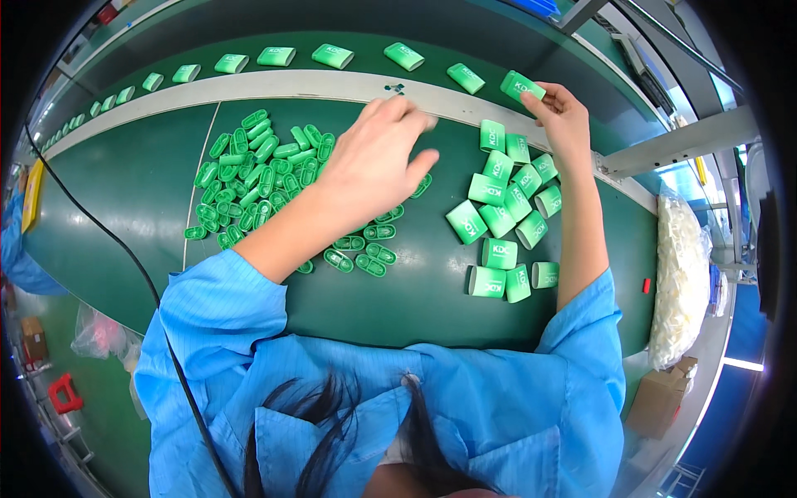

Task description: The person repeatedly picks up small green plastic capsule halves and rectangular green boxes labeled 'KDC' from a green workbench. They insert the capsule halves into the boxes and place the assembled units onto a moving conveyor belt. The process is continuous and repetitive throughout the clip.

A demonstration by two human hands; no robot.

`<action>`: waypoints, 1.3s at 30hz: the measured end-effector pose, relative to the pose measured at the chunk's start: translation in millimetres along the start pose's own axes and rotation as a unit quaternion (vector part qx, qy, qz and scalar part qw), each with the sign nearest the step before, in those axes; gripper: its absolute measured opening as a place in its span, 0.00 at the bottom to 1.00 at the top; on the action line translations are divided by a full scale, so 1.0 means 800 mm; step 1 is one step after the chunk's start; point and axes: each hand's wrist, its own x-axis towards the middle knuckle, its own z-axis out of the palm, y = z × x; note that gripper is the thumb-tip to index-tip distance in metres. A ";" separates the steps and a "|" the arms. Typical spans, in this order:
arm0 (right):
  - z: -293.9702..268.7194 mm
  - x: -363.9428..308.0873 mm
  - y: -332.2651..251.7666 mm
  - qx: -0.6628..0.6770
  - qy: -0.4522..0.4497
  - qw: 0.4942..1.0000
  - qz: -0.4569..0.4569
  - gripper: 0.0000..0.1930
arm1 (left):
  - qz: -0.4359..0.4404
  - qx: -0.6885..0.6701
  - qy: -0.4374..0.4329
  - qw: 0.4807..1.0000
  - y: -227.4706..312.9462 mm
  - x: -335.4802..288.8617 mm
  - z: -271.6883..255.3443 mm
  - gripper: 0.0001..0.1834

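My right hand (566, 124) pinches a light green flattened sleeve (516, 84) with white print between thumb and fingers, over the far conveyor strip. Over the middle of the table hovers my left hand (378, 153), thumb spread from its fingers, nothing visible in it; the fingertips are slightly blurred. Beneath and left of it lies a heap of small dark green oval caps (247, 178), partly hidden by my left forearm. Several more light green sleeves (515, 202) lie loosely grouped beside my right forearm.
A row of green sleeves (334, 56) stretches along the far strip, behind a pale curved rail (290, 85). At the right, a clear bag of whitish parts (679, 278) stands by the table edge, near a small red piece (646, 285). A black cable (116, 241) crosses at left.
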 end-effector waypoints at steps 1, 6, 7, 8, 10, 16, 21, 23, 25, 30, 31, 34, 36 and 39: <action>-0.013 0.020 0.028 -0.032 0.008 0.999 0.027 0.20 | -0.007 0.016 -0.046 0.999 0.004 -0.004 -0.005 0.20; -0.035 0.052 0.077 -0.103 0.020 0.987 0.125 0.22 | 0.050 0.075 -0.123 0.988 0.006 -0.013 0.001 0.12; -0.033 0.048 0.072 -0.160 0.042 0.985 0.059 0.22 | 0.047 0.056 -0.114 0.991 0.004 -0.015 0.007 0.12; -0.028 0.042 0.062 -0.213 0.064 0.975 -0.011 0.21 | 0.043 0.039 -0.103 0.993 0.002 -0.016 0.011 0.12; -0.018 0.018 0.031 -0.261 0.036 0.961 -0.084 0.21 | 0.022 -0.021 -0.083 0.996 0.004 -0.011 0.012 0.12; 0.030 -0.055 -0.023 -0.313 -0.121 0.931 -0.146 0.15 | -0.150 -0.309 -0.143 0.928 -0.005 0.002 0.001 0.17; 0.040 -0.093 -0.081 0.039 -0.105 0.992 -0.063 0.12 | -0.221 -0.500 -0.108 0.831 -0.004 0.006 0.003 0.18; 0.047 -0.100 -0.071 0.132 -0.125 0.982 -0.050 0.13 | -0.232 -0.579 -0.104 0.775 -0.001 0.006 0.002 0.18; 0.051 -0.103 -0.059 0.162 -0.160 0.974 -0.018 0.14 | -0.216 -0.567 -0.077 0.791 -0.005 0.007 0.007 0.20; 0.043 -0.096 -0.043 0.210 -0.225 0.949 0.062 0.14 | -0.228 -0.558 -0.039 0.797 -0.011 0.006 0.009 0.22; 0.044 -0.096 -0.043 0.212 -0.233 0.946 0.072 0.13 | -0.226 -0.557 -0.043 0.798 -0.011 0.005 0.011 0.22; 0.049 -0.098 -0.041 0.221 -0.246 0.939 0.094 0.13 | -0.224 -0.555 -0.045 0.800 -0.008 0.002 0.015 0.19; 0.051 -0.100 -0.040 0.244 -0.239 0.936 0.089 0.13 | -0.213 -0.547 -0.042 0.809 -0.007 0.001 0.013 0.19; 0.052 -0.103 -0.035 0.256 -0.224 0.938 0.063 0.15 | -0.201 -0.522 -0.039 0.828 -0.007 -0.002 0.013 0.19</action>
